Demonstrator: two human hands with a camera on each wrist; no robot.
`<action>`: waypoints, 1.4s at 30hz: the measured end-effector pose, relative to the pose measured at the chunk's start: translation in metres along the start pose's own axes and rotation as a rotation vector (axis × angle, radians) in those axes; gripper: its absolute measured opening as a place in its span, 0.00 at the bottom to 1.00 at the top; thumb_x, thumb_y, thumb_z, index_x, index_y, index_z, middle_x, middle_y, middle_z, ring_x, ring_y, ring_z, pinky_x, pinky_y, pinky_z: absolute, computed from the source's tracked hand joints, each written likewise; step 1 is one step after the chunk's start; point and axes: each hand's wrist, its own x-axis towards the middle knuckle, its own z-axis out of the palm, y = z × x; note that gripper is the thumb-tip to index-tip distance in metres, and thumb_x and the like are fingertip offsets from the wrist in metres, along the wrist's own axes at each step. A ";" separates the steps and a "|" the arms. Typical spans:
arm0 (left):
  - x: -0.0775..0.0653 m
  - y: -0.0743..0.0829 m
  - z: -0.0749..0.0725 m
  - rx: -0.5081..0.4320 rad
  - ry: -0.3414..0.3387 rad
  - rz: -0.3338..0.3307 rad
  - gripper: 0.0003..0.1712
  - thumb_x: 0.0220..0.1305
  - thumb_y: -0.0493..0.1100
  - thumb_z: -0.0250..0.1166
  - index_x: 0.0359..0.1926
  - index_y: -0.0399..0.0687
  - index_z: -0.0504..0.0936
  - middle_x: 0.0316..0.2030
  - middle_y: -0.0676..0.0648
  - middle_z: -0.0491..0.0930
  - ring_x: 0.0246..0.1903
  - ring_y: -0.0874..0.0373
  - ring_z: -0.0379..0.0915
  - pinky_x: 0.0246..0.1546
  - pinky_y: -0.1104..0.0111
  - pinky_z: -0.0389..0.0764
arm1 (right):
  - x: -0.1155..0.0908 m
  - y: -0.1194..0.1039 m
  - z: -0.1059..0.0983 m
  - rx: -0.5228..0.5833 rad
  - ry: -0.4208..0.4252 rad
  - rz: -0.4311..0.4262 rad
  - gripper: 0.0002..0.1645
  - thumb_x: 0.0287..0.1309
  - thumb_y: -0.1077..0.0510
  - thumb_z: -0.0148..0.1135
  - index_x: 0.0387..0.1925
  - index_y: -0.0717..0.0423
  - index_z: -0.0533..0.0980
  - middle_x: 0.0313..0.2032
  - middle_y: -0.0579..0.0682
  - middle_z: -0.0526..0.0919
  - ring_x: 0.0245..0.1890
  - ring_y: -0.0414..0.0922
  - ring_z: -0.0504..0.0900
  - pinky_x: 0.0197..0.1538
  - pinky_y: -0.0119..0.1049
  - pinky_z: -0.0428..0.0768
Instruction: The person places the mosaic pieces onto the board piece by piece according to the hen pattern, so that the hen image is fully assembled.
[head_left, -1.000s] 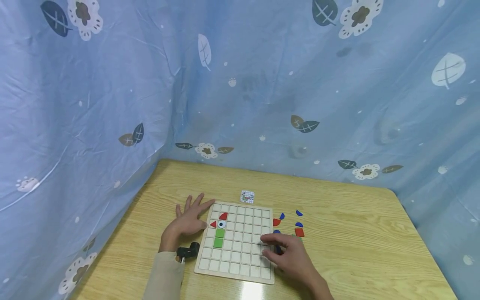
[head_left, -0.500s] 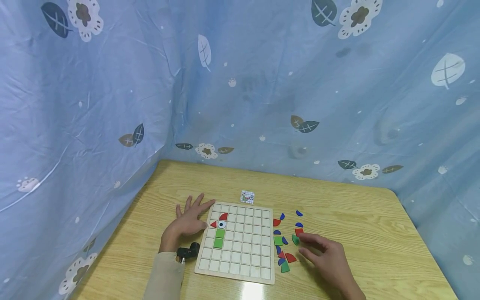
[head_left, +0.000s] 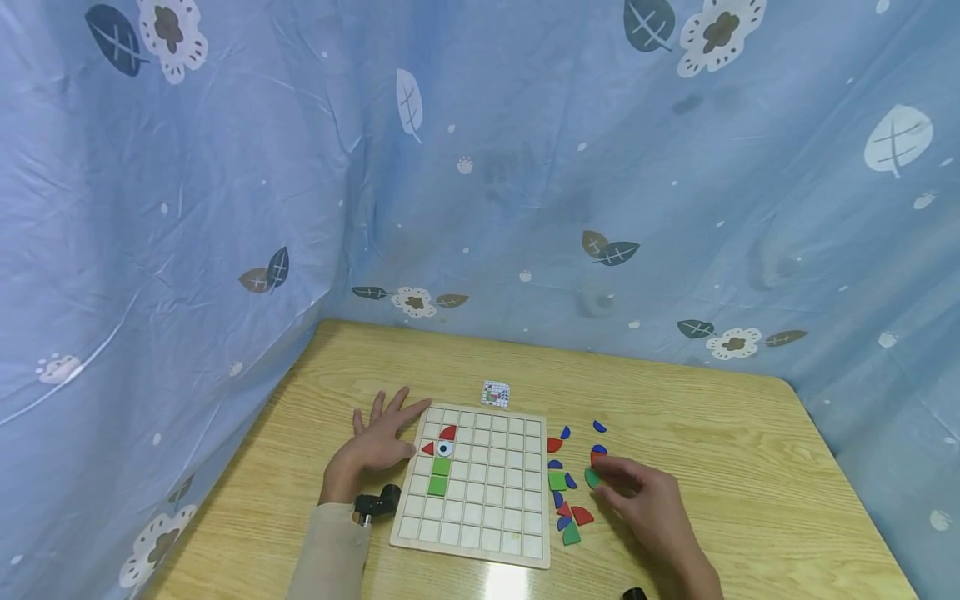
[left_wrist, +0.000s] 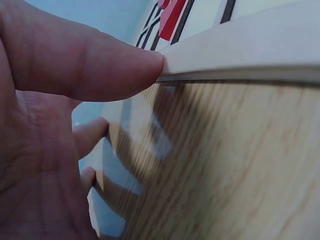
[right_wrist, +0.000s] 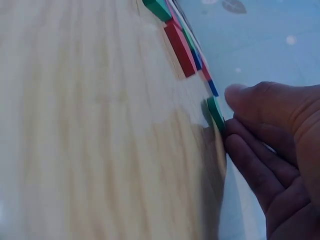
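Note:
My left hand (head_left: 375, 442) lies with spread fingers beside the wooden grid board (head_left: 480, 537). In the left wrist view its thumb (left_wrist: 100, 62) presses the board's edge. On the board sit a red quarter piece (head_left: 447, 432), a red triangle (head_left: 428, 448), an eye tile (head_left: 444, 449) and two green squares (head_left: 437, 485). My right hand (head_left: 648, 504) hovers right of the board among loose pieces, thumb and fingers apart. Its fingertips are right at a green curved piece (head_left: 592, 477) and partly cover a red square (head_left: 596, 459).
Blue half-rounds (head_left: 599, 426), a green square (head_left: 557, 482), a red quarter piece (head_left: 582, 516) and other pieces lie along the board's right side. A small pattern card (head_left: 495, 393) is behind the board. A blue curtain (head_left: 510, 183) hangs around the table (head_left: 712, 433).
My right hand has left the board's right edge for the pieces farther right, uncovering several of them. It has since shifted slightly back toward the red square. My left hand stays put.

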 end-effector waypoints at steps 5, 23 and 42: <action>0.000 0.000 0.001 -0.012 0.002 0.004 0.52 0.56 0.32 0.64 0.84 0.55 0.68 0.89 0.34 0.44 0.86 0.25 0.21 0.73 0.20 0.19 | 0.002 -0.005 0.002 -0.036 -0.003 0.045 0.21 0.58 0.65 0.82 0.53 0.49 0.90 0.49 0.44 0.95 0.51 0.44 0.93 0.55 0.30 0.88; -0.002 0.000 0.000 -0.003 -0.007 -0.002 0.51 0.58 0.32 0.65 0.84 0.56 0.68 0.89 0.36 0.43 0.86 0.26 0.20 0.73 0.21 0.19 | 0.000 -0.038 0.016 0.050 -0.013 -0.055 0.20 0.57 0.70 0.79 0.50 0.52 0.91 0.47 0.43 0.95 0.48 0.40 0.94 0.55 0.32 0.89; 0.000 -0.002 0.001 0.007 -0.002 0.001 0.51 0.58 0.32 0.65 0.85 0.56 0.67 0.89 0.35 0.43 0.86 0.26 0.20 0.73 0.20 0.20 | 0.011 -0.094 0.085 0.188 -0.231 -0.316 0.18 0.59 0.68 0.79 0.52 0.58 0.90 0.48 0.49 0.95 0.47 0.43 0.94 0.54 0.39 0.91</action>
